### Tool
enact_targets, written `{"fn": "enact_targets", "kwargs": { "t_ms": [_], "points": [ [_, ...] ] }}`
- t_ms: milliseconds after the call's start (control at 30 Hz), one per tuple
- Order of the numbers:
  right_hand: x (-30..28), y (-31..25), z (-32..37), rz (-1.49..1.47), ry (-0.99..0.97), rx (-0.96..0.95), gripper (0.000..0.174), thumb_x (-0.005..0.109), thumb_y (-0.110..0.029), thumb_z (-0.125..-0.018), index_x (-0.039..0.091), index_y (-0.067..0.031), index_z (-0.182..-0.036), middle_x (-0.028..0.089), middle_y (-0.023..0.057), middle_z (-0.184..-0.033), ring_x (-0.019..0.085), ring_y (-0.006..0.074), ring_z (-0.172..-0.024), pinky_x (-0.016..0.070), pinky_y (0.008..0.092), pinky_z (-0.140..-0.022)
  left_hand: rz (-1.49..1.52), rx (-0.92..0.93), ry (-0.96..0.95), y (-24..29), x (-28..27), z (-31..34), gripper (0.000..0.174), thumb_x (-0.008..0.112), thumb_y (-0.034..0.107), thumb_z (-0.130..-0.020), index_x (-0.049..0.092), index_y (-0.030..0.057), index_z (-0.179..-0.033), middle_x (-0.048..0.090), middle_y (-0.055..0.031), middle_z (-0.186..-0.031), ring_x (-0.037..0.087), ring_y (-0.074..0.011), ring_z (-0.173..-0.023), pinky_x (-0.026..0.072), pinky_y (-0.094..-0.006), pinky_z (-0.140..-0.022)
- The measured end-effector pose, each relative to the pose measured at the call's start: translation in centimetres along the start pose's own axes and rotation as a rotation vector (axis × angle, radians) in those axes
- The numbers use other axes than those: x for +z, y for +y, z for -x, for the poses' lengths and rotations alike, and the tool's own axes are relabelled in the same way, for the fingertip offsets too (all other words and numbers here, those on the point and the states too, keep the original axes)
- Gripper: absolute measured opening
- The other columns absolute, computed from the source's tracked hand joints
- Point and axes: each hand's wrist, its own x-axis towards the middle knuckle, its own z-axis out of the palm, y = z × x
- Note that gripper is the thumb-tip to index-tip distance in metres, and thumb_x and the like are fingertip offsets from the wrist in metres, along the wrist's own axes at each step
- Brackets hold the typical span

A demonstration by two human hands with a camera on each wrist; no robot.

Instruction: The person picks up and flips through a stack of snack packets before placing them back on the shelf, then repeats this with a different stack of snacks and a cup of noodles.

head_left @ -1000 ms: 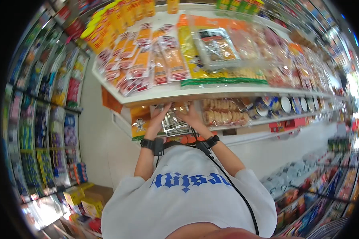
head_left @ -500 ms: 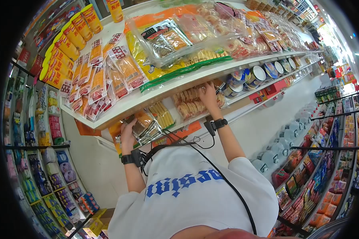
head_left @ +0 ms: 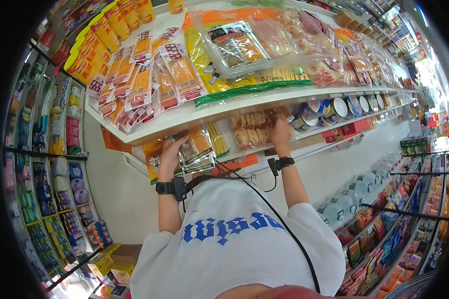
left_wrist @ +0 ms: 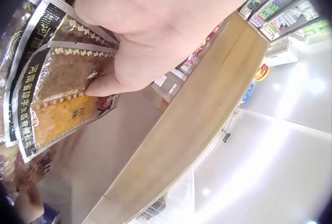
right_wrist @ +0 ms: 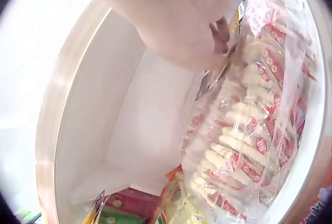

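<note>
On the lower shelf my left hand (head_left: 170, 153) (left_wrist: 155, 32) grips flat, silver-edged packets (head_left: 195, 151) (left_wrist: 59, 86) with brown and orange contents, the thumb on their face. Farther right, my right hand (head_left: 280, 133) (right_wrist: 176, 22) is beside a clear bag of round biscuits (head_left: 247, 135) (right_wrist: 249, 125) with red-printed wrappers. Its curled fingers pinch a dark brown packet (head_left: 283, 113) at the bag's end, largely hidden by the hand.
The upper shelf (head_left: 184, 117) overhangs both hands and bears orange packets (head_left: 138, 85), yellow canisters (head_left: 105, 31) and large plastic bags. Round tins (head_left: 340, 107) stand right of the right hand. A yellow stick pack (head_left: 216, 138) lies between the hands.
From the silver-edged packets, my right hand has moved right to the far end of the biscuit bag. My left hand has stayed with the packets. The head view has turned.
</note>
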Motion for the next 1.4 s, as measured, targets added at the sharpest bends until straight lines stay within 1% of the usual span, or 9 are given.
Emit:
{"fn": "enact_targets", "kwargs": {
  "t_ms": [400, 533, 667, 700, 800, 833, 1033, 1300, 1400],
  "points": [
    [1.5, 1.6, -0.5, 0.204, -0.139, -0.012, 0.061, 0.078, -0.020, -0.076, 0.057, -0.0038, -0.132, 0.063, 0.0265, -0.122, 0.063, 0.0458, -0.106, 0.0531, 0.0521, -0.088, 0.081, 0.129, -0.019, -0.2, 0.0, 1.6, 0.034, 0.074, 0.009, -0.089, 0.065, 0.0001, -0.121, 0.070, -0.0046, -0.109, 0.066, -0.0147, -0.097, 0.0520, -0.0286, -0.086],
    [-0.9, 0.2, -1.2, 0.157, -0.228, 0.082, 0.041, 0.072, -0.013, -0.078, 0.068, -0.0081, -0.119, 0.064, 0.0221, -0.126, 0.063, 0.0457, -0.109, 0.0540, 0.0516, -0.086, 0.149, 0.144, -0.029, 0.2, -0.5, 3.5, 0.031, 0.073, 0.008, -0.090, 0.067, 0.0001, -0.119, 0.071, -0.0056, -0.111, 0.066, -0.0146, -0.099, 0.0524, -0.0292, -0.086],
    [-2.0, -2.5, -0.5, -0.151, -0.047, -0.314, 0.029, 0.062, 0.004, -0.075, 0.073, -0.0072, -0.099, 0.067, 0.0234, -0.117, 0.061, 0.0423, -0.116, 0.0498, 0.0455, -0.097, 0.152, 0.124, 0.005, 0.1, -1.5, 5.3, 0.027, 0.073, 0.006, -0.088, 0.069, 0.0003, -0.114, 0.073, -0.0059, -0.106, 0.067, -0.0149, -0.095, 0.0528, -0.0297, -0.084],
    [-2.8, -4.7, 0.6, -0.220, -0.045, -0.287, 0.031, 0.058, 0.007, -0.075, 0.075, -0.0102, -0.095, 0.062, 0.0219, -0.128, 0.054, 0.0384, -0.127, 0.0313, 0.0462, -0.115, 0.155, 0.157, 0.017, -0.5, -1.8, 5.3, 0.027, 0.073, 0.005, -0.086, 0.070, 0.0000, -0.113, 0.074, -0.0058, -0.103, 0.068, -0.0151, -0.092, 0.0532, -0.0304, -0.082],
    [-3.0, -9.3, 3.2, -0.494, -0.001, -0.226, 0.027, 0.056, 0.008, -0.076, 0.073, -0.0067, -0.091, 0.062, 0.0204, -0.124, 0.057, 0.0324, -0.123, 0.0313, 0.0419, -0.115, 0.231, 0.100, 0.011, -1.5, -2.2, 6.1, 0.026, 0.072, 0.005, -0.086, 0.071, 0.0004, -0.112, 0.074, -0.0057, -0.103, 0.068, -0.0150, -0.090, 0.0530, -0.0308, -0.080],
    [-4.2, -10.8, 3.8, -0.708, -0.248, -0.116, 0.023, 0.053, 0.008, -0.080, 0.070, -0.0026, -0.092, 0.065, 0.0139, -0.113, 0.061, 0.0238, -0.113, 0.0386, 0.0371, -0.107, 0.184, 0.065, 0.015, -1.4, -2.2, 6.4, 0.024, 0.072, 0.005, -0.086, 0.072, 0.0011, -0.109, 0.074, -0.0057, -0.101, 0.067, -0.0144, -0.089, 0.0524, -0.0307, -0.078],
    [-5.5, -17.3, 8.3, -0.958, -0.433, 0.007, 0.020, 0.052, 0.001, -0.086, 0.067, 0.0009, -0.099, 0.069, 0.0067, -0.100, 0.064, 0.0183, -0.098, 0.0481, 0.0295, -0.091, 0.144, -0.020, -0.057, -4.5, -3.4, 6.2, 0.022, 0.070, 0.009, -0.088, 0.070, 0.0006, -0.108, 0.072, -0.0048, -0.096, 0.067, -0.0139, -0.082, 0.0541, -0.0291, -0.072],
    [-6.4, -19.7, 9.8, -1.178, -0.877, 0.007, 0.035, 0.047, -0.005, -0.096, 0.066, -0.0003, -0.125, 0.068, 0.0136, -0.123, 0.057, 0.0197, -0.122, 0.0432, 0.0301, -0.102, 0.419, -0.162, -0.152, -5.2, -1.3, 10.0, 0.021, 0.060, 0.015, -0.094, 0.067, 0.0012, -0.108, 0.068, -0.0053, -0.104, 0.066, -0.0111, -0.090, 0.0536, -0.0267, -0.074],
    [-6.0, -18.5, 10.2, -0.970, -0.716, 0.019, 0.042, 0.060, -0.005, -0.094, 0.058, -0.0019, -0.136, 0.062, 0.0137, -0.130, 0.055, 0.0185, -0.124, 0.0467, 0.0322, -0.101, 0.375, -0.118, -0.108, -5.3, -0.4, 12.1, 0.018, 0.061, 0.017, -0.094, 0.066, 0.0032, -0.104, 0.067, -0.0045, -0.100, 0.065, -0.0106, -0.089, 0.0538, -0.0261, -0.074]
  ]
}}
